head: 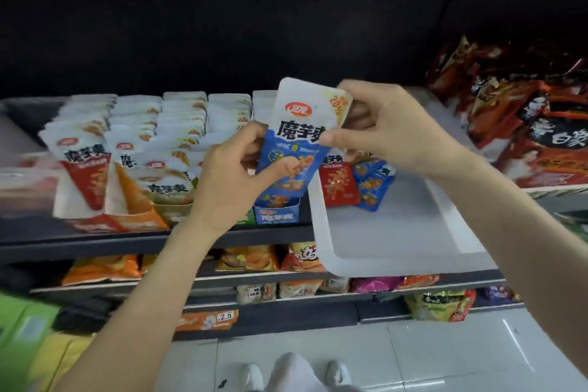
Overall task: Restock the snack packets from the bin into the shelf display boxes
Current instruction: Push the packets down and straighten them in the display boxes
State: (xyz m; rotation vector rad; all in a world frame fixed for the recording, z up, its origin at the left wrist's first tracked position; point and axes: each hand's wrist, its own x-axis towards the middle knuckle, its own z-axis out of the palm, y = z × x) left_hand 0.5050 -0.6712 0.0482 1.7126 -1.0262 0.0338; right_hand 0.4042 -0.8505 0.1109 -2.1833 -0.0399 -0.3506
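Observation:
Both my hands hold one blue-and-white snack packet (302, 134) upright above the blue display box (276, 213) on the shelf. My left hand (235, 175) pinches its lower left side; my right hand (385, 127) pinches its upper right edge. The white bin (397, 232) rests on the shelf to the right, with a red packet (339, 184) and blue packets (372, 184) at its far end. Red, orange and tan display boxes (127, 169) full of packets stand to the left.
Dark red snack bags (525, 111) pile up at the right of the shelf. Lower shelves (254, 264) carry orange and yellow bags. Green and yellow packs (28, 334) sit at bottom left. My shoes (296, 375) stand on the white tile floor.

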